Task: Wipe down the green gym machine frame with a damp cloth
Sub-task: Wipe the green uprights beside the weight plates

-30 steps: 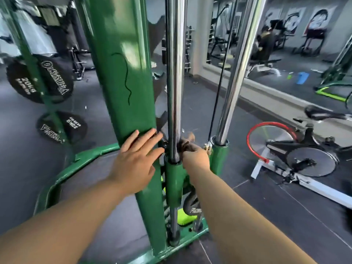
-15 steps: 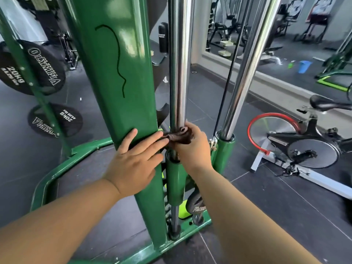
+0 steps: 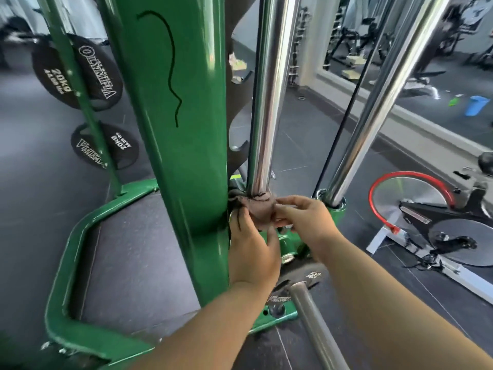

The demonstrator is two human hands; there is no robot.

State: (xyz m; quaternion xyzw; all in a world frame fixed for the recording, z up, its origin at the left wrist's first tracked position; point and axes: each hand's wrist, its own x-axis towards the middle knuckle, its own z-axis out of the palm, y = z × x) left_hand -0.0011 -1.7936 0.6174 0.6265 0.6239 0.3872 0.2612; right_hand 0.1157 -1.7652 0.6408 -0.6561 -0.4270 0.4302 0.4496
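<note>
The green machine frame's wide upright point(image 3: 176, 145) rises in the middle, with a curved green base bar point(image 3: 77, 241) at lower left. A brown frayed cloth point(image 3: 257, 209) is wrapped around the foot of the near chrome guide rod point(image 3: 266, 102). My left hand point(image 3: 250, 249) has left the upright and holds the cloth's left side from below. My right hand point(image 3: 301, 217) pinches the cloth's right end. A second chrome rod point(image 3: 373, 108) enters a green sleeve point(image 3: 336, 212) just right of my right hand.
Two black 20 kg plates point(image 3: 80, 70) hang on a thin green post point(image 3: 80, 102) at left. A grey bar point(image 3: 317, 329) and a plate lie at the frame's foot. A spin bike point(image 3: 432, 217) stands on the right, with a wall mirror point(image 3: 416, 54) behind.
My left hand slid off the green upright to the cloth at the rod's foot. My right hand shifted to the cloth's right end. The view moved closer and lower.
</note>
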